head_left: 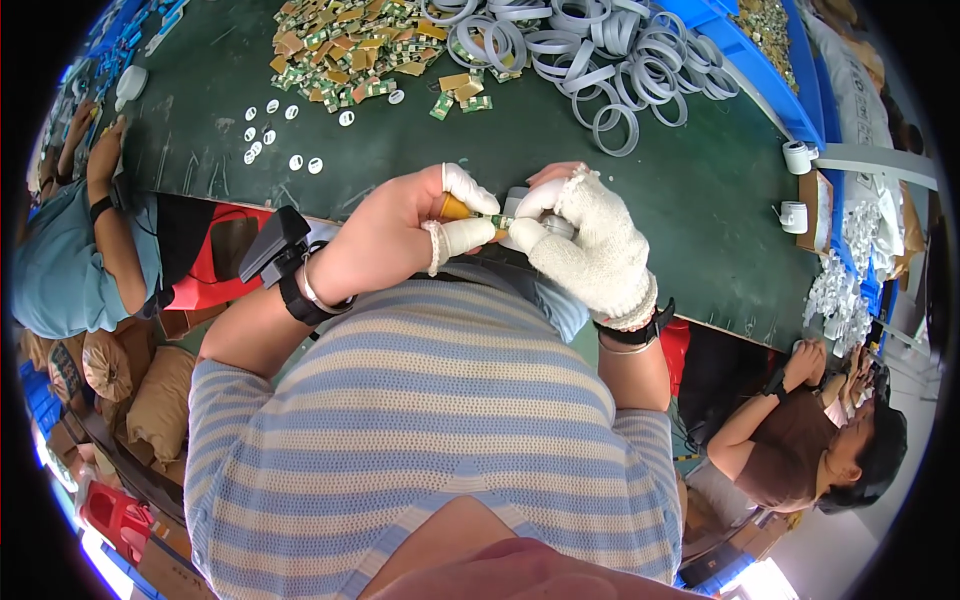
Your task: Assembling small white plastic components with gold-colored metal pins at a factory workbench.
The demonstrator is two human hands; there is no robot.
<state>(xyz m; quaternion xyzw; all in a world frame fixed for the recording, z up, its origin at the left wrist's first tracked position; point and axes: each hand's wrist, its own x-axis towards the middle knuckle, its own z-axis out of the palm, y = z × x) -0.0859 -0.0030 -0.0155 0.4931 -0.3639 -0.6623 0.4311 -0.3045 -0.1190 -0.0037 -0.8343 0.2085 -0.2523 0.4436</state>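
Close in front of my body, at the table's near edge, a small green circuit board [500, 222] with an orange-brown backing is between my fingertips. My left hand [395, 225], with white covers on the thumb and a finger, pinches its left side. My right hand [595, 238], in a white knitted glove, grips the right side. A grey piece [516, 198] shows between the hands, partly hidden by the right fingers; its kind cannot be made out.
A heap of small circuit boards [345, 50] lies on the dark green table [700, 220]. Grey rings [615, 130] are piled to its right. Several round white stickers [296, 162] lie at left. Blue bins [770, 70] line the right. Other people sit at both sides.
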